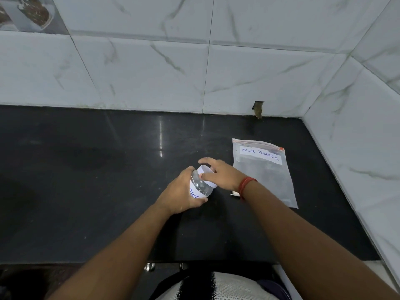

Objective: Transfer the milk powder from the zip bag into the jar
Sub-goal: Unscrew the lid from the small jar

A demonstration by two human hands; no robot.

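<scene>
The left hand point(180, 197) grips the jar point(200, 185), the right hand point(218, 173) grasps its lid point(207, 173) — the zip bag point(263, 169) lies flat at three o'clock, nearer the right hand.

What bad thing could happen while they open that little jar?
The jar is tilted in the left hand while the right hand grips its white lid. If the lid pops off suddenly, the jar might slip onto the black counter. The right forearm is also close to the zip bag and could nudge it.
</scene>
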